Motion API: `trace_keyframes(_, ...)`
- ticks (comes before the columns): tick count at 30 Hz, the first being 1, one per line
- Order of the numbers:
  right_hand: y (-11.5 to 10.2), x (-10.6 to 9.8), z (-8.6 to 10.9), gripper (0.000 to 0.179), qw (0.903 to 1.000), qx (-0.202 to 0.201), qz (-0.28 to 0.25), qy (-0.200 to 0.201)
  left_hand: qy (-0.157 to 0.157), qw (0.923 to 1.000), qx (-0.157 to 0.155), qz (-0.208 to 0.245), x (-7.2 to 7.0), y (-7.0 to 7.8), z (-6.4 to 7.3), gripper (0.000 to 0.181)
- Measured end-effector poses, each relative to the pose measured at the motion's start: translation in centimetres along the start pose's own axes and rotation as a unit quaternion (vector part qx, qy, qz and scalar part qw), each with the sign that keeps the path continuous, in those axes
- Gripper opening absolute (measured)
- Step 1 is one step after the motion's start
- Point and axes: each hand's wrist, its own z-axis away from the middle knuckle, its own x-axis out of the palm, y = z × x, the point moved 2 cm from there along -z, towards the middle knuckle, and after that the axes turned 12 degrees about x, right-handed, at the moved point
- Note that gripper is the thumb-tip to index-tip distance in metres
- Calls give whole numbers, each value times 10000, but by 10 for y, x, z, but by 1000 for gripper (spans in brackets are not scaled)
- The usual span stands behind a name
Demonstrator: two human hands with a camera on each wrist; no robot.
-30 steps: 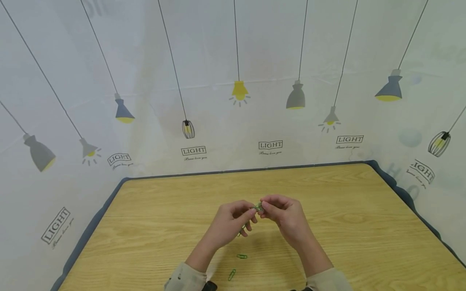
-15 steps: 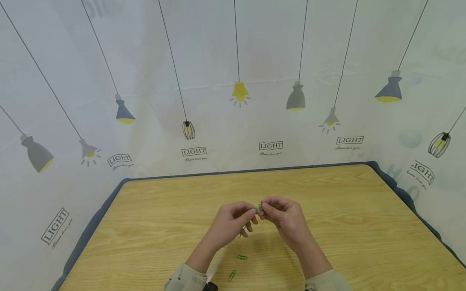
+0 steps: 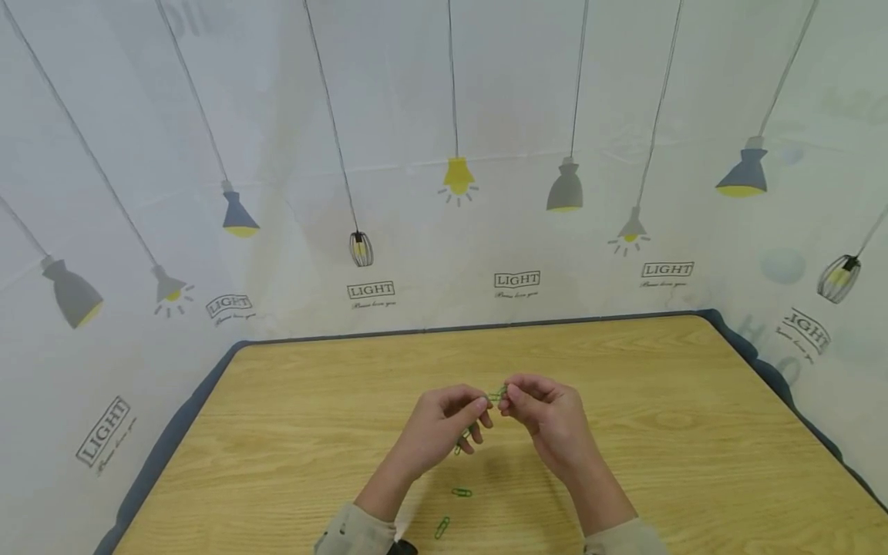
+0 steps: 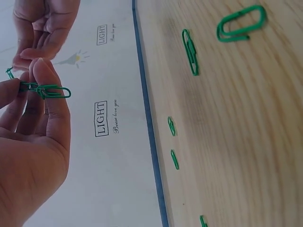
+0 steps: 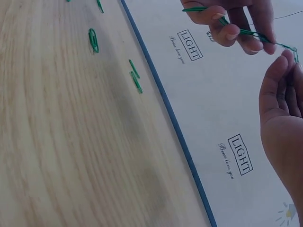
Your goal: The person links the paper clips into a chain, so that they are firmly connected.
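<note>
A short chain of linked green paper clips (image 4: 53, 91) runs through my left hand (image 3: 438, 428), pinched between thumb and fingers. Some of its clips hang beneath those fingers in the head view. Just to the right, my right hand (image 3: 553, 420) pinches a green paper clip (image 5: 296, 54) at the chain's other end with thumb and fingertips. Between the two hands the chain (image 5: 280, 44) stretches nearly straight in the right wrist view. Both hands are raised over the table, their fingertips close together. The right fingertips partly cover the end clip.
Loose green paper clips lie on the wooden table (image 3: 333, 432): one paper clip (image 3: 461, 492) below the hands, another paper clip (image 3: 442, 528) nearer the front. Several more show in the wrist views. A white printed backdrop (image 3: 416, 92) surrounds the table's back and sides.
My right hand has shifted slightly right, away from the left, and more of the green clip shows between the fingertips. The left hand stays nearly in place.
</note>
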Motion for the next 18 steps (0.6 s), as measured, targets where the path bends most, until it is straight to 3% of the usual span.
trace_keyframes(3,-4,3,2,10,9997,-141,-69,212,-28,10000,29,51,-2,-1,1,29)
trace_keyframes(12,-14,10,8,9,9970,-394,-30,668,-538,9980,320,48,1,-5,-1,27)
trace_keyframes(18,-15,16,10,6,9938,-588,-206,925,-328,9973,450,-482,1,0,-5,36)
